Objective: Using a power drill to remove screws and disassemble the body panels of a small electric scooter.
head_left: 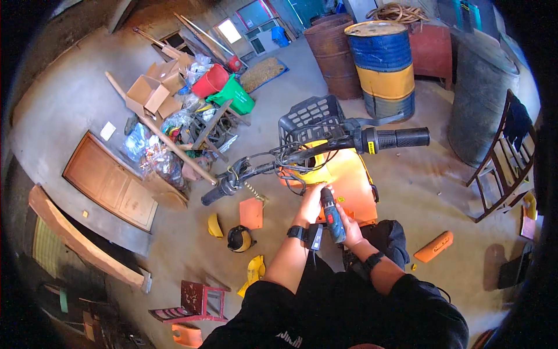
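My right hand (351, 229) is wrapped round a cordless drill (333, 216), dark blue and black. The drill's front end points away from me, at the orange body panel (344, 174) of a scooter. Close beside the drill's front is my left hand (314, 199), its fingers bent together against the panel; whatever they pinch is too small or hidden to make out. Above both hands runs the scooter's handlebar (279, 165) with loose black cables and a black grip at either end. A black basket (311, 118) sits beyond it.
Orange and yellow panels lie on the floor, among them an orange one (434, 246) at right and a yellow one (253, 273) at left. A red wooden chair (195, 301) stands near left, a dark chair (499, 166) at right. Metal drums (381, 72) stand ahead.
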The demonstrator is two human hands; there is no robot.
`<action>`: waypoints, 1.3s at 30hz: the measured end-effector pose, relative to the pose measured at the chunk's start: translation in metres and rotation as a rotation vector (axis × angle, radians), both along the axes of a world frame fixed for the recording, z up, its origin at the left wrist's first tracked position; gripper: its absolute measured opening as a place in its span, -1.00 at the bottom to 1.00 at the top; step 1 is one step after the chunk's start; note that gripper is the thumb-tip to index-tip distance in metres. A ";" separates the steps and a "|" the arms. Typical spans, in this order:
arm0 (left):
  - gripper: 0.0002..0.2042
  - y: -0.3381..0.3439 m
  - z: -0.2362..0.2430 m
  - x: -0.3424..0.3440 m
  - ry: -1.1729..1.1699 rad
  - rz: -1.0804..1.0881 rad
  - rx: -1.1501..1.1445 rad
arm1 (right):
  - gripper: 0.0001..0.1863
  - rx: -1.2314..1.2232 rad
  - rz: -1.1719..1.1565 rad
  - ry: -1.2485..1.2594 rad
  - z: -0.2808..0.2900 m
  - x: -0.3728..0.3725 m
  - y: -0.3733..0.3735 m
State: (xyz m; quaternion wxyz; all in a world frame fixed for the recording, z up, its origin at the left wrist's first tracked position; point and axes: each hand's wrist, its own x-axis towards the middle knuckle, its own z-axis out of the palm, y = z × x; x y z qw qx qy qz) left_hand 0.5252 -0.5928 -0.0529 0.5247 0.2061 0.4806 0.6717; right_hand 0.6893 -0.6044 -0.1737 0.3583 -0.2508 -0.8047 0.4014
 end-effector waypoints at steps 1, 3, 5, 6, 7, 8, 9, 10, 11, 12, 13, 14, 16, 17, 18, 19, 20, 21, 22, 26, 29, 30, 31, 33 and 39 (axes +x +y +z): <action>-0.83 0.002 -0.003 -0.003 0.000 0.002 0.007 | 0.03 0.007 0.002 0.000 0.004 0.002 0.000; -0.87 0.002 -0.009 -0.009 -0.102 -0.025 0.020 | 0.04 -0.042 0.044 -0.004 0.013 0.002 -0.001; -0.88 0.004 -0.004 0.001 -0.094 0.024 0.004 | 0.04 -0.023 0.014 -0.003 0.012 0.003 -0.001; -0.89 0.005 -0.001 0.007 -0.079 0.077 -0.020 | 0.04 -0.011 -0.012 0.006 0.010 0.006 -0.002; -0.89 0.007 0.001 0.008 -0.083 0.084 0.006 | 0.05 -0.005 0.015 -0.012 0.002 0.004 0.001; -0.90 0.009 -0.002 0.006 -0.049 0.114 -0.002 | 0.04 0.067 0.007 0.057 0.004 0.004 0.000; -0.90 0.011 -0.006 0.005 -0.016 0.144 -0.011 | 0.03 0.137 0.001 0.127 0.007 0.005 0.001; -0.89 0.008 -0.009 0.005 -0.020 0.164 -0.044 | 0.03 0.149 0.020 0.125 0.010 0.006 0.001; -0.91 0.010 -0.011 0.006 -0.033 0.211 0.001 | -0.02 0.149 0.007 0.053 0.012 0.009 0.001; -0.91 0.013 -0.013 0.005 -0.039 0.229 0.012 | -0.06 0.149 -0.007 -0.019 0.014 0.012 0.003; -0.93 0.014 -0.012 0.009 -0.017 0.209 -0.001 | -0.06 0.151 0.003 -0.029 0.017 0.017 0.002; -0.94 0.012 -0.012 0.012 0.003 0.190 -0.015 | -0.06 0.125 0.011 -0.040 0.022 0.021 0.003; -0.87 0.011 -0.015 0.014 0.015 0.240 -0.034 | -0.07 0.150 0.029 -0.031 0.029 0.024 0.000; -0.84 0.011 -0.019 0.015 0.017 0.299 -0.025 | -0.07 0.157 0.046 -0.040 0.034 0.027 -0.002; -0.84 0.006 -0.023 0.013 0.004 0.317 -0.021 | -0.09 0.127 0.087 -0.068 0.039 0.032 -0.006; -0.82 0.002 -0.024 0.016 0.025 0.333 -0.045 | -0.11 0.094 0.118 -0.097 0.046 0.038 -0.009; -0.79 -0.003 -0.024 0.018 0.045 0.352 -0.071 | -0.11 0.095 0.131 -0.109 0.047 0.043 -0.012; -0.79 -0.013 -0.026 0.018 0.031 0.366 -0.073 | -0.13 0.065 0.135 -0.139 0.046 0.047 -0.016; -0.77 -0.027 -0.028 0.022 0.106 0.295 -0.086 | -0.15 0.031 0.130 -0.175 0.045 0.056 -0.021; -0.75 -0.090 -0.076 0.008 0.368 0.317 -0.090 | -0.24 0.172 0.289 -0.208 0.016 0.058 -0.018; -0.67 -0.150 -0.111 -0.020 0.258 0.430 -0.383 | -0.23 0.156 0.475 -0.169 0.025 0.045 -0.025; -0.69 -0.168 -0.123 -0.033 0.151 0.409 -0.401 | -0.22 0.156 0.493 -0.251 0.017 0.048 -0.020; -0.70 -0.202 -0.138 -0.053 0.049 0.427 -0.413 | -0.21 0.169 0.544 -0.317 0.019 0.038 -0.024; -0.73 -0.261 -0.173 -0.081 -0.225 0.443 -0.312 | -0.17 0.166 0.624 -0.374 0.024 0.030 -0.028; -0.80 -0.347 -0.168 -0.093 0.460 0.439 -0.407 | -0.06 0.102 0.624 -0.665 0.037 0.026 -0.036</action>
